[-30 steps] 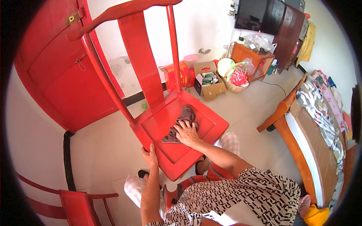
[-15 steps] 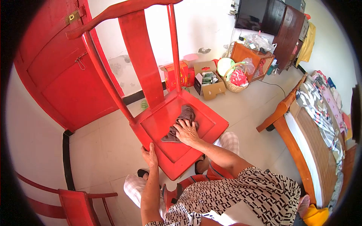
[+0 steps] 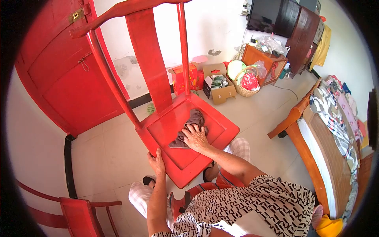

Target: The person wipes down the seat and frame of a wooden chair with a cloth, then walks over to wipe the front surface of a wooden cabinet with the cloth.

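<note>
A red wooden chair (image 3: 173, 168) stands in front of me, its tall back (image 3: 148, 59) facing away on the far side. On its panelled seat lies a crumpled dark brown cloth (image 3: 195, 117). My right hand (image 3: 196, 139) presses on the middle of this cloth, its bent fingers gripping the fabric against the seat. At the seat's near left edge is my left hand (image 3: 157, 162), the thumb on top and the fingers around the side, partly hidden by the edge.
A second red chair (image 3: 79, 217) stands at lower left, near a red door (image 3: 75, 79). Along the wall are a cardboard box (image 3: 224, 94), a wicker basket (image 3: 245, 93) and a wooden cabinet (image 3: 256, 57). A wooden bed (image 3: 304, 154) is at right.
</note>
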`<state>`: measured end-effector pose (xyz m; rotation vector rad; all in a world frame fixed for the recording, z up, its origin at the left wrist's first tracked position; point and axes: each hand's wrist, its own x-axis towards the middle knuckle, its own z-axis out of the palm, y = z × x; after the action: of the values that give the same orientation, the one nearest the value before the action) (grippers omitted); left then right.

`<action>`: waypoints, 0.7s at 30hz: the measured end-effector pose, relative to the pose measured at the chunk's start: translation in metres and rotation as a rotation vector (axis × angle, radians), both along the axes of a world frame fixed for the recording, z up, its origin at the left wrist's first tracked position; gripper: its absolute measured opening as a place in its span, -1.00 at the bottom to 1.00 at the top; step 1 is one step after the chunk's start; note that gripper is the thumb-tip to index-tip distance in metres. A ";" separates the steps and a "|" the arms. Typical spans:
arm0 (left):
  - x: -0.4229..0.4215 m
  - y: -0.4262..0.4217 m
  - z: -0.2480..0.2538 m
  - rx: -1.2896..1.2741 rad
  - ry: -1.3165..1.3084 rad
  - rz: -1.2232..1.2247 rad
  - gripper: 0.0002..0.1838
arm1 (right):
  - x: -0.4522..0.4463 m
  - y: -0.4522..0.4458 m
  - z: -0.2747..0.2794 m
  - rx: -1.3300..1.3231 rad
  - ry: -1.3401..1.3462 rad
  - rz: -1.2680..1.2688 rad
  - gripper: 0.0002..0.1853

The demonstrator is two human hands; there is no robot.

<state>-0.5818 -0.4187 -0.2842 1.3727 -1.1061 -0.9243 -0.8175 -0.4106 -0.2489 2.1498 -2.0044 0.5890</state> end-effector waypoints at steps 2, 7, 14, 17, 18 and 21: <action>-0.001 0.000 0.001 -0.004 0.010 0.001 -0.33 | 0.000 0.000 0.001 0.006 0.009 0.003 -0.50; -0.002 0.003 0.007 0.013 0.016 -0.002 -0.34 | -0.001 0.001 0.001 -0.011 0.004 0.011 -0.49; -0.003 0.003 0.005 0.002 0.047 0.011 -0.37 | -0.001 0.001 0.001 -0.032 0.004 0.013 -0.50; -0.003 0.003 0.007 0.003 0.033 0.003 -0.37 | -0.002 0.001 0.001 -0.020 -0.006 0.017 -0.50; -0.002 0.003 0.006 0.004 0.025 -0.002 -0.37 | -0.001 0.001 0.003 -0.013 -0.008 0.015 -0.51; -0.002 0.000 -0.002 -0.011 0.002 0.015 -0.37 | 0.000 0.002 0.005 -0.002 -0.011 0.013 -0.51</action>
<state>-0.5834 -0.4192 -0.2864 1.3691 -1.0964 -0.9074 -0.8178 -0.4083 -0.2440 2.1653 -1.9957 0.6059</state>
